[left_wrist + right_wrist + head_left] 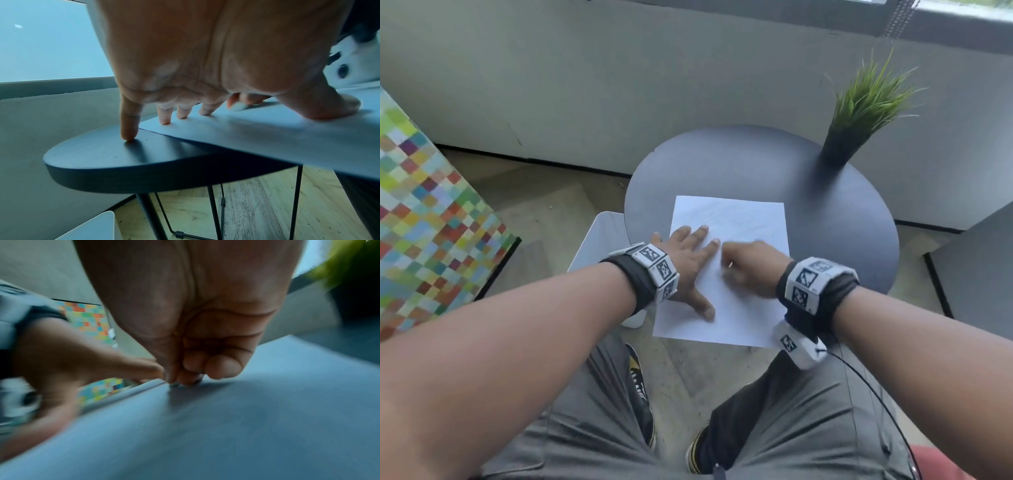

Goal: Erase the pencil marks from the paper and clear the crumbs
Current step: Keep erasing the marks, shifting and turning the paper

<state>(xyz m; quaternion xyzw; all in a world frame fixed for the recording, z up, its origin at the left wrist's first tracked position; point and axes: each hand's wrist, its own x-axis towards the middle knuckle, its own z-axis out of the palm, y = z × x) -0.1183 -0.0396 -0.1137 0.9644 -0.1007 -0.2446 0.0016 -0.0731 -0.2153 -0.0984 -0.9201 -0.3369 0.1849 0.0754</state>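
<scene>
A white sheet of paper [743,308] lies on a round dark table [756,161], its near edge hanging over the rim. Faint pencil marks [726,219] show on its far half. My left hand [685,263] presses flat on the sheet's left side with fingers spread; the little finger touches the bare table [123,159]. My right hand [746,267] is curled just right of it and blurred. Its fingertips pinch a small pale eraser [237,106] against the paper [246,418]. I cannot make out any crumbs.
A potted grass plant [859,116] stands at the table's far right. A white stool or bin [602,236] sits low beside the table's left edge. A multicoloured checked panel [421,219] is at the far left, and my knees are below the table.
</scene>
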